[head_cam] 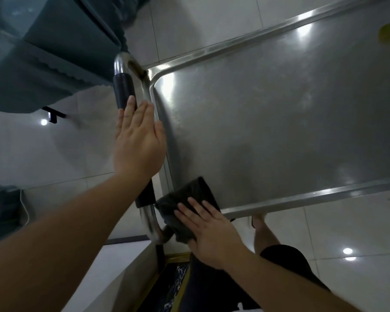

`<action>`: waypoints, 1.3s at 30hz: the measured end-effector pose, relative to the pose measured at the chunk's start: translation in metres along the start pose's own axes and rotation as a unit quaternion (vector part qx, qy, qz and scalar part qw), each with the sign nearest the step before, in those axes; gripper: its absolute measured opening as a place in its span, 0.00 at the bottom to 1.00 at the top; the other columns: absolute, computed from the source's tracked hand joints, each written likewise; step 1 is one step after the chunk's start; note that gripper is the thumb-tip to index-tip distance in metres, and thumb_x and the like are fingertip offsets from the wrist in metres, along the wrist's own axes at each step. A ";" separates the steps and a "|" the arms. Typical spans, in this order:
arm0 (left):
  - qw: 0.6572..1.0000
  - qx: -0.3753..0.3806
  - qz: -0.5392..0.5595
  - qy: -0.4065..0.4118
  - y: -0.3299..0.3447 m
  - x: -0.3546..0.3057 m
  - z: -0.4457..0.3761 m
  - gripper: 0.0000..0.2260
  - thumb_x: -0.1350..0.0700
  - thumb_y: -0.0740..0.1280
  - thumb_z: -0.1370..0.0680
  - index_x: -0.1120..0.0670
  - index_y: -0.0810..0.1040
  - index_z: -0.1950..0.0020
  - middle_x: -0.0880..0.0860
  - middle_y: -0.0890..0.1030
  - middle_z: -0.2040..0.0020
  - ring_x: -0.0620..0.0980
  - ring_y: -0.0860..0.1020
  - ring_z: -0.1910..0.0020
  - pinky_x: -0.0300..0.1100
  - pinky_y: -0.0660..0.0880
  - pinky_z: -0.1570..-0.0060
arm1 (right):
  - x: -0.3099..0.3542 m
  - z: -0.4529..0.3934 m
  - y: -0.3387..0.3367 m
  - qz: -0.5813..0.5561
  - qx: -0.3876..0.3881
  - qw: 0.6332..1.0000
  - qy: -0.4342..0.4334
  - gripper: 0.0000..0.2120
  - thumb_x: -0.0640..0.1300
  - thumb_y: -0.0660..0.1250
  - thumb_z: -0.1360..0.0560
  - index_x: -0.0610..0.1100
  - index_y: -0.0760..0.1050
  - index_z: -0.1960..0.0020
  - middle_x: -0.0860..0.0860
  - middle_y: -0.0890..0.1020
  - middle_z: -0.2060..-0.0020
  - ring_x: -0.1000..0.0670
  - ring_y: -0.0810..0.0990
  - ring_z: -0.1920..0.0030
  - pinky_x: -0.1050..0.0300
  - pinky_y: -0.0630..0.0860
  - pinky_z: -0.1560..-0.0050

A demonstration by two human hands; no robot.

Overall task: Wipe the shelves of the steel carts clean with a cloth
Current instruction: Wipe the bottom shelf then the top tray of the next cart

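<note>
Right hand (208, 235) lies flat, fingers (195, 207) straight, pressing a dark folded cloth (187, 200) onto the near corner of the steel shelf (279, 122); the cloth overlaps the raised rim beside the handle (124, 91). Cloth's long axis runs from the handle bend toward the shelf interior. Left hand (137, 140) is released, fingers extended, resting over the handle's black grip. Shelf surface beyond is bare and dull, with light glare. Pale tiled floor (212, 21) surrounds the cart; grey-blue fabric (54, 52) hangs beyond the handle.
</note>
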State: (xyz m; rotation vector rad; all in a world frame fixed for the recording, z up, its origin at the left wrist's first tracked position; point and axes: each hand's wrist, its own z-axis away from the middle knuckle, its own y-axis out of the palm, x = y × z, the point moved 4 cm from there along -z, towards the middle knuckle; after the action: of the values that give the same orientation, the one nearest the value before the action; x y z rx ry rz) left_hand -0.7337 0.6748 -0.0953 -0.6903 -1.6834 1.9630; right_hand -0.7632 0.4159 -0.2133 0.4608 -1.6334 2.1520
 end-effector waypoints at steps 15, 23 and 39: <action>1.000 -0.004 0.004 0.009 -0.003 -0.001 0.000 0.28 0.44 0.44 0.12 0.54 0.59 0.15 0.51 0.57 0.14 0.46 0.43 0.15 0.37 0.28 0.24 | -0.292 0.087 -0.138 -0.030 -0.173 0.806 0.565 0.38 0.59 0.46 0.22 0.47 0.46 0.15 0.49 0.49 0.16 0.42 0.47 0.17 0.38 0.47 0.19; 1.000 -0.009 0.019 0.009 -0.005 -0.002 0.000 0.29 0.44 0.43 0.13 0.54 0.59 0.15 0.52 0.58 0.14 0.46 0.43 0.15 0.45 0.36 0.18 | -0.093 -0.036 -0.065 -0.005 -0.145 0.922 0.358 0.40 0.59 0.54 0.22 0.47 0.49 0.15 0.48 0.51 0.16 0.42 0.47 0.17 0.39 0.45 0.19; 0.999 0.015 0.035 0.020 -0.008 -0.001 0.003 0.29 0.43 0.43 0.12 0.54 0.59 0.14 0.51 0.57 0.14 0.46 0.42 0.15 0.47 0.37 0.17 | -0.218 0.008 -0.121 0.092 -0.078 0.977 0.175 0.38 0.59 0.57 0.25 0.55 0.54 0.17 0.50 0.60 0.18 0.43 0.56 0.18 0.40 0.54 0.20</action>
State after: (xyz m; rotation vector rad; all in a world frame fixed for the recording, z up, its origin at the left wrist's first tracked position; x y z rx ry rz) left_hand -0.7349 0.6725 -0.0873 -0.7817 -1.6242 2.0042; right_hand -0.5134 0.4124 -0.2160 -0.1168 -1.6735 2.0634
